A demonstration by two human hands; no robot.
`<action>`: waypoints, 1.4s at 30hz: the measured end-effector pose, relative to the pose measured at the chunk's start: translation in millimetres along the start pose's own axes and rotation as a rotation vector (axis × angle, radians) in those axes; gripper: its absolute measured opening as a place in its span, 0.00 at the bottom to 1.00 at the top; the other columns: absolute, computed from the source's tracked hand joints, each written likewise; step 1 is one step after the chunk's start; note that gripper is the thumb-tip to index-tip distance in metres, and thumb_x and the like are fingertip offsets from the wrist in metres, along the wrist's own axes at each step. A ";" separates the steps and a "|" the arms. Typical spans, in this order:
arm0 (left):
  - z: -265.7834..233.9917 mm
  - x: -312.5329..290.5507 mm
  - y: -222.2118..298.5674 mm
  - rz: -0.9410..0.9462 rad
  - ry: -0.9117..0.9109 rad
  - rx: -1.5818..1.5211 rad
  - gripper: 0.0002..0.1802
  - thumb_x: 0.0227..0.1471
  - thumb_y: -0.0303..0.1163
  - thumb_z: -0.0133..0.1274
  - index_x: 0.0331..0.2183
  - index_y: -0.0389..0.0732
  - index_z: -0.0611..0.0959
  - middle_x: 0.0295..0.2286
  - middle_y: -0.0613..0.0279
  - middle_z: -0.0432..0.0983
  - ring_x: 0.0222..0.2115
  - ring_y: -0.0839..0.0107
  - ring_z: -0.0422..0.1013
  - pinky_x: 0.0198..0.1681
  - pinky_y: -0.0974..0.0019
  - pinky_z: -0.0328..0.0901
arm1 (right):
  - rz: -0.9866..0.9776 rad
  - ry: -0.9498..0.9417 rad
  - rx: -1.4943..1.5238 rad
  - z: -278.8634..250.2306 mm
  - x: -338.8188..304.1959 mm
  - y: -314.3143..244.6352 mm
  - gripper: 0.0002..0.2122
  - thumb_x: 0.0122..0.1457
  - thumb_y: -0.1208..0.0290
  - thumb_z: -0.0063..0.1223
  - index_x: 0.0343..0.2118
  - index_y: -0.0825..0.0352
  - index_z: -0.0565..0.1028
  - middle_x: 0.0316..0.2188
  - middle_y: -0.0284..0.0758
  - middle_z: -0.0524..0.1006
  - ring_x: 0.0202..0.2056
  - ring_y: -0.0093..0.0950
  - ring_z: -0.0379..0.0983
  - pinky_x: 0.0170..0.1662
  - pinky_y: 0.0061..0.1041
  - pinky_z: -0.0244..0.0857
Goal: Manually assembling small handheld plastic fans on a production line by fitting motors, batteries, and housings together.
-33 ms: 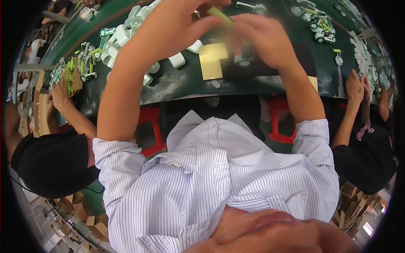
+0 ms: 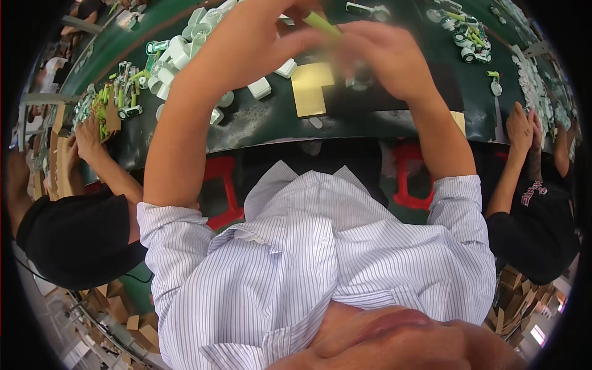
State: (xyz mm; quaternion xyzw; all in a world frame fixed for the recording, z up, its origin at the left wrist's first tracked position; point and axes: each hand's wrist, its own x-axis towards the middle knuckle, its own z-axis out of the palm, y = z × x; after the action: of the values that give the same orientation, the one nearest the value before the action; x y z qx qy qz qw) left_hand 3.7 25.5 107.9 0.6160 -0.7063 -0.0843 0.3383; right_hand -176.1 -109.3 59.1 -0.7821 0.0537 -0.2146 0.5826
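Between your two hands, near the top edge of the view, sits a slim lime-green piece [image 2: 321, 24], tilted down toward the right. Your left hand [image 2: 271, 34] has its fingers and thumb closed on it, the thumb stretched along just below. Your right hand [image 2: 385, 55] bends in from the other side with its fingers curled at the piece's lower end; they are blurred, so you cannot tell whether they grip it or only touch it.

Below your right fingers lies a small pale part [image 2: 359, 82], too smeared to make out. Just left of it a shiny yellow sheet [image 2: 308, 98] rests at the left end of a black mat [image 2: 425, 86], and a small whitish piece [image 2: 316, 123] lies near the sheet's lower edge on the dark green table [image 2: 240, 132].

Beyond your left forearm spreads a heap of white plastic parts [image 2: 180, 50]; one white block [image 2: 259, 88] lies on the near side of it. Farther left are green-and-white assemblies [image 2: 128, 92], next to a co-worker's hand [image 2: 90, 137]. To your right you have another cluster of assemblies [image 2: 473, 40], a single assembly [image 2: 495, 85] nearer to you, and a second co-worker's hand [image 2: 518, 126] beside a long row of pale pieces [image 2: 531, 80]. Red stools [image 2: 410, 176] show under the table edge.
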 end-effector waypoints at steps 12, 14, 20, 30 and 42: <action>55.1 -24.1 -81.6 0.098 -0.340 0.716 0.25 0.35 0.27 0.64 0.40 0.41 0.77 0.37 0.61 0.72 0.44 0.60 0.68 0.47 0.59 0.65 | 0.191 0.228 0.290 -14.0 -23.2 29.8 0.13 0.64 0.71 0.46 0.45 0.75 0.70 0.36 0.43 0.79 0.30 0.22 0.77 0.34 0.18 0.71; 48.7 -23.3 -89.6 0.184 -0.346 0.655 0.25 0.35 0.27 0.64 0.41 0.41 0.77 0.38 0.60 0.73 0.44 0.61 0.69 0.47 0.58 0.65 | 0.236 0.224 0.353 -12.3 -24.9 33.9 0.12 0.60 0.69 0.52 0.42 0.72 0.70 0.33 0.41 0.78 0.29 0.27 0.78 0.30 0.21 0.71; 29.9 -22.1 -69.9 0.330 0.224 0.288 0.25 0.33 0.21 0.60 0.41 0.41 0.79 0.38 0.59 0.76 0.41 0.59 0.70 0.44 0.60 0.67 | 0.375 0.199 0.406 -6.4 -25.4 47.0 0.12 0.63 0.69 0.48 0.42 0.74 0.70 0.35 0.43 0.79 0.33 0.26 0.78 0.33 0.20 0.73; 133.1 -45.1 -21.4 0.004 0.621 -1.036 0.20 0.47 0.16 0.52 0.45 0.36 0.76 0.52 0.49 0.63 0.46 0.62 0.70 0.44 0.66 0.69 | 0.188 0.300 1.220 34.6 -15.1 76.4 0.10 0.64 0.67 0.47 0.40 0.69 0.72 0.36 0.35 0.78 0.39 0.26 0.73 0.46 0.32 0.69; 143.5 -25.3 -3.0 -0.531 0.532 -0.978 0.23 0.62 0.37 0.45 0.53 0.36 0.63 0.43 0.57 0.68 0.42 0.72 0.67 0.47 0.63 0.67 | 0.129 0.236 0.848 23.4 -16.4 72.1 0.09 0.63 0.71 0.48 0.42 0.71 0.70 0.36 0.40 0.79 0.39 0.24 0.75 0.43 0.23 0.69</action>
State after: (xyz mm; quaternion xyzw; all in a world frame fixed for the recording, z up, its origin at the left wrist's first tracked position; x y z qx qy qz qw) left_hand -77.1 5.5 -11.8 0.5445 -0.2996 -0.3231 0.7137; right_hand -169.6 -105.8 -18.1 -0.4390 0.0758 -0.2689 0.8539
